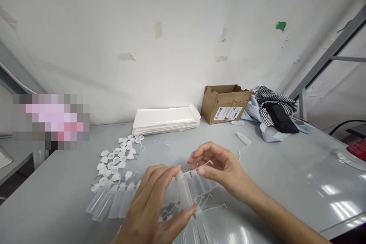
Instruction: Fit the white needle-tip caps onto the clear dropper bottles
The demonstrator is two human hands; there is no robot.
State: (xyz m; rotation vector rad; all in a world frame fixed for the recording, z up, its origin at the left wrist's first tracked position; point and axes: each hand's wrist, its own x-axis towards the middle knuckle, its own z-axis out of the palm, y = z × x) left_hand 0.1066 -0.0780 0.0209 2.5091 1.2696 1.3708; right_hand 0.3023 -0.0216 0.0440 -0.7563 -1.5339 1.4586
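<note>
My left hand (156, 206) holds a translucent plastic squeeze bottle (183, 190) upright, fingers at its top and thumb near its base. A thin white strap (203, 166) with a bent end reaches from near the bottle's neck toward my right hand. Curved with thumb and fingers apart, my right hand (219, 164) hovers beside the strap; whether the thumb touches it is hard to see. Around and beneath my hands lie rows of similar bottles (104, 204), several with thin straps. White nozzle caps (114, 160), some showing fine metal tips, are heaped at the left.
A stack of white padded envelopes (167, 118) lies by the wall. Right of it stand an open cardboard box (224, 105) and a striped cloth bag (267, 97) with a black phone (281, 118) on it. A loose bottle (243, 138) and a ring strap (164, 143) lie on the grey table (288, 183).
</note>
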